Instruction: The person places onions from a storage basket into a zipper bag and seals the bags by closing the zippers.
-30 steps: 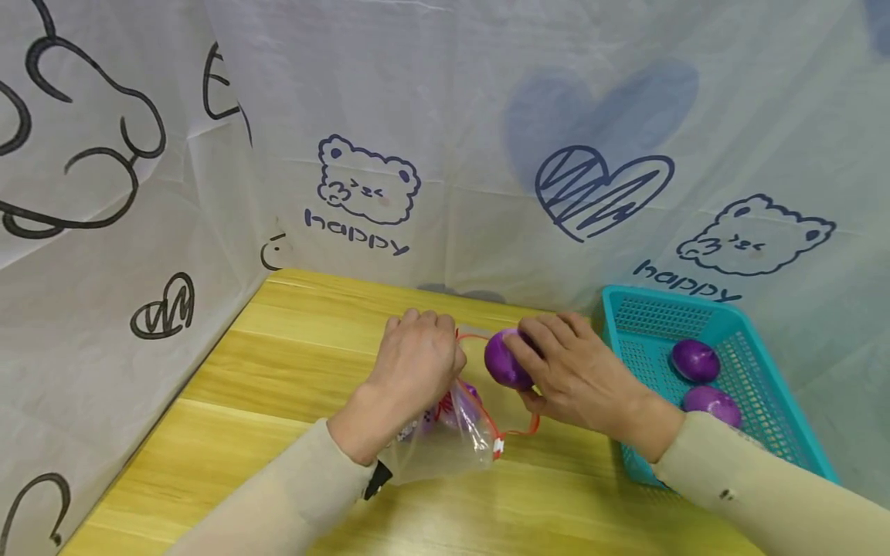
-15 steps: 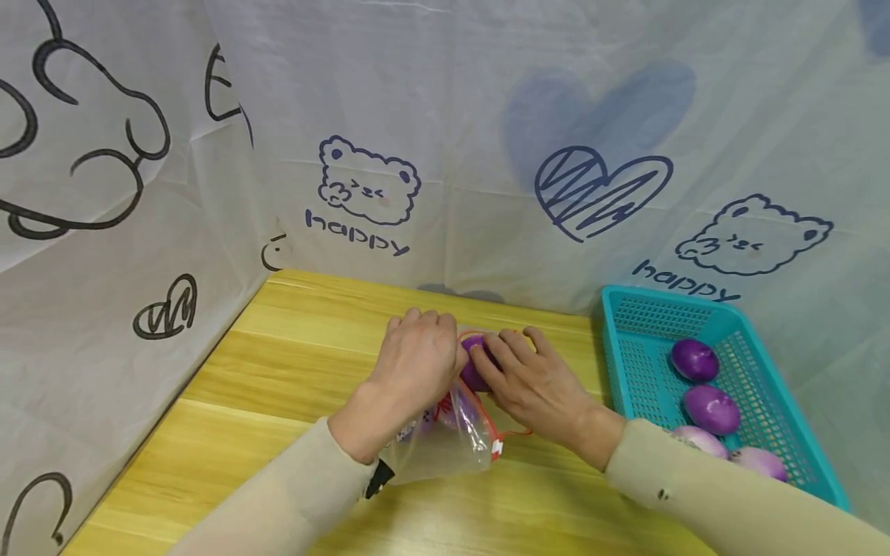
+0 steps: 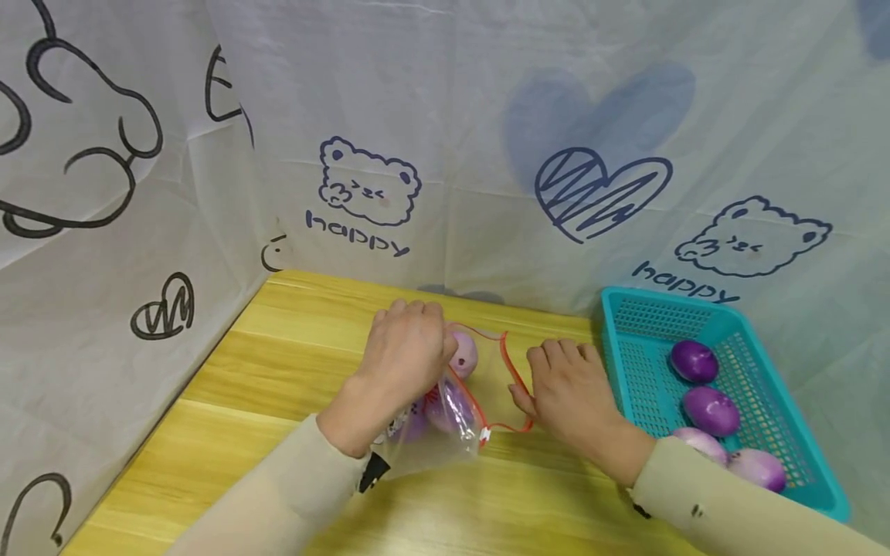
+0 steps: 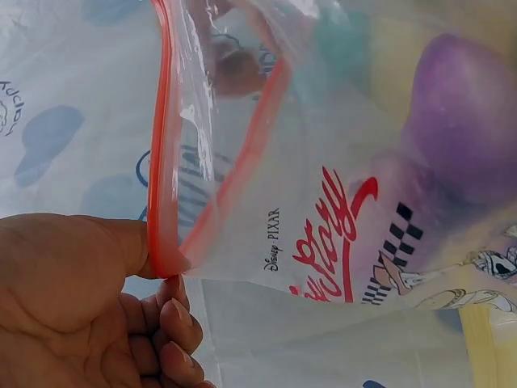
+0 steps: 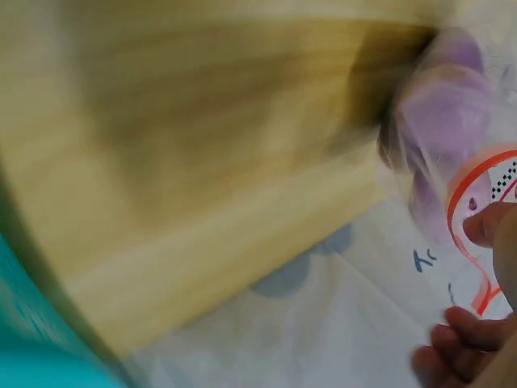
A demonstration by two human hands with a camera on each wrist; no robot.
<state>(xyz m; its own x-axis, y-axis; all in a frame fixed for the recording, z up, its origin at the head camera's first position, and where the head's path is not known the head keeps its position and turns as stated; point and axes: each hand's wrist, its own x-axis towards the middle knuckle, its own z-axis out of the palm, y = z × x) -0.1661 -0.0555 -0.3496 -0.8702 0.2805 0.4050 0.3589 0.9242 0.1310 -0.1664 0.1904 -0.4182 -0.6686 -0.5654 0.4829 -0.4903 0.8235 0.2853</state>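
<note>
Left fingers pinch clear bag's red rim; right fingers parted near it, empty. Seemingly partway: purple balls bagged beside left fingers, four balls left in teal basket right of right fingers.

We seem to be in a small screened-off corner, a nook about a table, though we cannot tell whether a home, a studio or an office lies around it; pale back sheeting hangs in creases behind the tabletop, and a left sheet closes in that side, the two meeting at a corner; across the back we see cartoon bears, the word "happy" and a scribbled heart, a playful, homely decoration; the tabletop itself is yellowish and wood-grained; on it we find light household wares, a teal mesh basket and a clear, red-edged bag.
</note>
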